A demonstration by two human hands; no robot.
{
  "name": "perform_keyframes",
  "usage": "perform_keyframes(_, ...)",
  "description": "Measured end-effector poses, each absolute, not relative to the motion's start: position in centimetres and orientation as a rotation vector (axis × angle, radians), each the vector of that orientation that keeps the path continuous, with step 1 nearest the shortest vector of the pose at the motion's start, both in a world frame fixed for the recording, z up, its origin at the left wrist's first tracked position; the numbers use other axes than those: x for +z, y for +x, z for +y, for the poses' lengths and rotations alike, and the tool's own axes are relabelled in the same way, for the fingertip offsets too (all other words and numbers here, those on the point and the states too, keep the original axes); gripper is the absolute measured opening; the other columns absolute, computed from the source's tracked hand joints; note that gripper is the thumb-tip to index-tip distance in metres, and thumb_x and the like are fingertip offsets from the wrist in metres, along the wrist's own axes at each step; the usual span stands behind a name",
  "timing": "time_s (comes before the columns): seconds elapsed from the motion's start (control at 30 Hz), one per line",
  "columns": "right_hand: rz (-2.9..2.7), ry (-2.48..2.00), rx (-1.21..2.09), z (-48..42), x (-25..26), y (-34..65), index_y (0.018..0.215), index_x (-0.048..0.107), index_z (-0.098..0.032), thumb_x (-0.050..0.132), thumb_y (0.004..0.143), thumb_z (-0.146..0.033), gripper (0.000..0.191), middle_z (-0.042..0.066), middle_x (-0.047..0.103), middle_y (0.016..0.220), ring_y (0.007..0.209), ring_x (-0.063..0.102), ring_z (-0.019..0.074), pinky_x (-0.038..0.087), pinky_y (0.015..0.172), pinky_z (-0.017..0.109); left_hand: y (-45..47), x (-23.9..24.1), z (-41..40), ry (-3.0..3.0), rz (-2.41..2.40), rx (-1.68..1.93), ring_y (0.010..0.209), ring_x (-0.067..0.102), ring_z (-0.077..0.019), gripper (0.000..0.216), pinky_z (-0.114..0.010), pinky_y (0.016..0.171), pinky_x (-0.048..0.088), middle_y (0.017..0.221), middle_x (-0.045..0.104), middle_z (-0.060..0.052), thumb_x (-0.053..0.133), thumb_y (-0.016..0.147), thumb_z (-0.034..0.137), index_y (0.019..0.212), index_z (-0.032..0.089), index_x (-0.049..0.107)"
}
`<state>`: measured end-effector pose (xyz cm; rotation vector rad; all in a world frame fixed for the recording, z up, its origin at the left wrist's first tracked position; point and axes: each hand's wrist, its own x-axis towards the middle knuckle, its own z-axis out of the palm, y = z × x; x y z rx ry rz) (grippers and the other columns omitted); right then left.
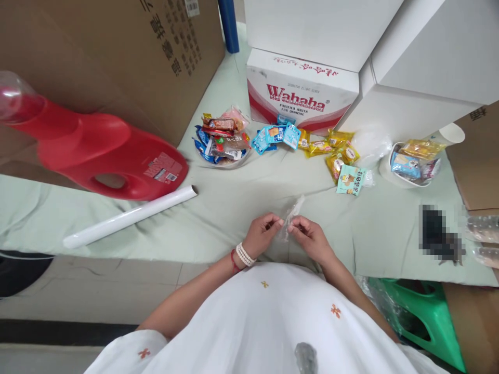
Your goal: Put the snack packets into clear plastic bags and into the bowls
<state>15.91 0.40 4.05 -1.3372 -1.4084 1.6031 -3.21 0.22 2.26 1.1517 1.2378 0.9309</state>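
While fingers [277, 223] pinch a clear bag [291, 215], snack packets [312, 143] beyond.

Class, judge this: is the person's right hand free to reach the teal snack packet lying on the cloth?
Probably not yet: the right hand and left hand both pinch a clear plastic bag. Otherwise bare cloth leads to the teal packet.

Red jug [105, 156], white roll [130, 216], snack packets [312, 145]
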Motion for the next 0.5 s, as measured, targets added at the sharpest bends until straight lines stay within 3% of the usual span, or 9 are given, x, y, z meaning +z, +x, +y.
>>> perform_keyframes(0.07, -1.289, -1.375, 1.623, 0.3, 4.2, 16.9, 0.083, 0.063, -0.022, 0.071, 0.088, -0.056, 0.035, -0.003, 0.05, 0.067, 0.06, 0.041, 0.0122, 0.034, 0.058, 0.025, -3.7, 1.9, 0.7, 0.972, 1.206, 1.001, 0.062, 0.045, -0.011, 0.044, -0.025, 0.062, 0.038, 0.063, 0.054, 0.003, 0.069, 0.086, 0.059, 0.072, 0.018, 0.061)
perform_keyframes(0.17, -1.093, -1.404, 1.638, 0.0, 4.0, 18.9, 0.081, 0.061, -0.021, 0.075, 0.085, -0.055, 0.037, -0.004, 0.05, 0.067, 0.059, 0.041, 0.0114, 0.035, 0.058, 0.025, -4.8, 1.6, 1.1, 0.684, 1.124, 1.094, 0.066, 0.052, -0.0101, 0.043, -0.025, 0.065, 0.044, 0.075, 0.062, 0.001, 0.079, 0.077, 0.056, 0.074, 0.017, 0.062)
perform_keyframes(0.33, -1.13, -1.425, 1.759, -0.8, 3.3, 20.8, 0.085, 0.063, -0.02, 0.075, 0.086, -0.055, 0.037, -0.002, 0.056, 0.072, 0.063, 0.047, 0.0119, 0.04, 0.061, 0.025, -5.1, 2.1, 0.8, 0.414, 0.96, 1.064, 0.087, 0.064, -0.0147, 0.037, -0.034, 0.086, 0.056, 0.103, 0.069, -0.006, 0.09, 0.068, 0.04, 0.068, 0.015, 0.062)
perform_keyframes(0.5, -1.346, -1.394, 1.532, -0.4, 3.6, 19.7, 0.124, 0.063, -0.024, 0.082, 0.081, -0.046, 0.052, 0.007, 0.067, 0.117, 0.102, 0.061, 0.0196, 0.05, 0.087, 0.031, -3.8, 2.4, 0.1, 0.51, 0.915, 1.039, 0.091, 0.067, -0.0169, 0.037, -0.038, 0.089, 0.056, 0.105, 0.067, -0.005, 0.087, 0.072, 0.036, 0.063, 0.014, 0.058)
